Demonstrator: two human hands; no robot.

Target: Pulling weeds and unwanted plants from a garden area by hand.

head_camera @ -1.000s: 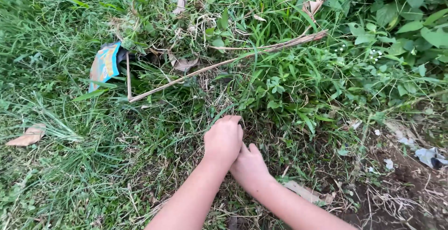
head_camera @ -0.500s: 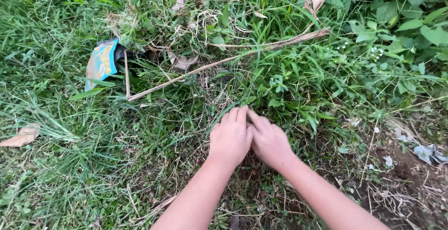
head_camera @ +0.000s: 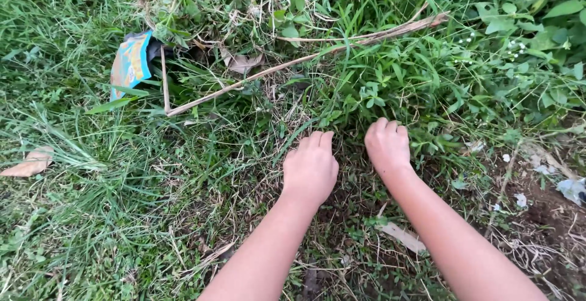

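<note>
now apart, left hand [head_camera: 310, 168] and right hand [head_camera: 387, 146] each clenched on weeds [head_camera: 360, 102], previously touching

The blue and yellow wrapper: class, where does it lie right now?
In the head view the blue and yellow wrapper lies upper left in the grass, at the left end of the dry stalk, far from both hands.

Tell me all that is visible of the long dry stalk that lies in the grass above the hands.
The dry stalk is thin, straw-brown and woody-looking. It lies slanted across the green grass, its upper right end broader and frayed. At its lower left end it bends sharply into a short piece pointing up toward a blue and yellow wrapper. Grass blades cross over it in places. Neither the left hand nor the right hand touches it; both are lower, in the weeds.
</note>
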